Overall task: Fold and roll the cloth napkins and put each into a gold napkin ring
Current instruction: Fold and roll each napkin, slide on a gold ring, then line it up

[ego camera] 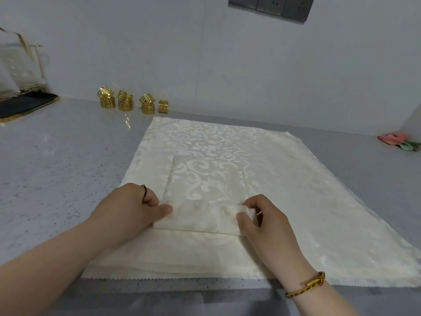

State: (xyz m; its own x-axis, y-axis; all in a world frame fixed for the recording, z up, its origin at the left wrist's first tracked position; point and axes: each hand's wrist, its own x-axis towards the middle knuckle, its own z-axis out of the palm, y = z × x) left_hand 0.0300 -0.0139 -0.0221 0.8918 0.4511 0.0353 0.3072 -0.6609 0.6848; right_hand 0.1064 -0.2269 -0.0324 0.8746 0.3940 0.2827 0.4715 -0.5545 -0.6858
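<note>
mid-roll on napkin atop stack | ends pinched by L hand + R hand | rings behind stack, none filled yet

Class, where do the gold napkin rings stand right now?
Head view, upper left: the gold napkin rings stand in a row on the counter against the wall, between the black tray and the far left corner of the spread napkin.
</note>
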